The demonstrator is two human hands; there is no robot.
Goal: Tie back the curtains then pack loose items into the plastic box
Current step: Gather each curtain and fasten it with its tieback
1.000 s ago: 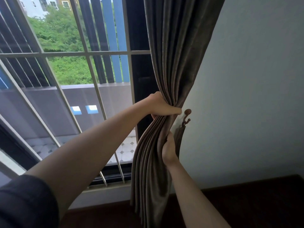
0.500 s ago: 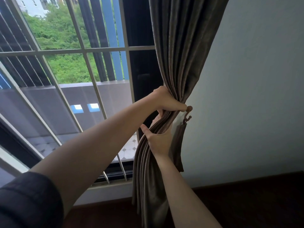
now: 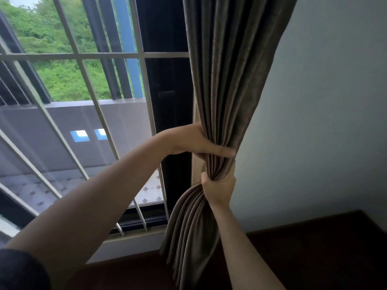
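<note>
— Now, report the curtain's position and both grips.

— I see the curtain (image 3: pixel 226 80) hanging at the right edge of the window (image 3: pixel 69 84), gathered into one bunch against the wall (image 3: pixel 314 122). The left hand (image 3: pixel 194 143) clamps the folds from the window side, thumb laid across the front. The right hand (image 3: pixel 219 187) sits directly below it, fist wrapped round the narrowest part of the bunch. Neither hand is free.

— Handling properties?

— I judge the fabric soft, thick and moderately heavy: it falls in deep pleats and fans out below the right hand. It will not hold a shape unaided, so if one grip is released the folds are likely to spread. The weave looks matte, so slip is a minor risk. Recommended hold: the waist of the bunch, where both hands are, with all pleats enclosed.

— Tie-back?

— I cannot see a band, cord or hook. If one exists, the hands and folds hide it.

— Obstructions?

— The window grille (image 3: pixel 94 56) stands left of the curtain, with the dark window frame (image 3: pixel 167 91) between them. The left hand's knuckles are near that frame. The wall lies directly behind the bunch, which I judge leaves little room for fingers. A dark surface (image 3: pixel 314 258) lies below. The plastic box and loose items are out of view.
</note>
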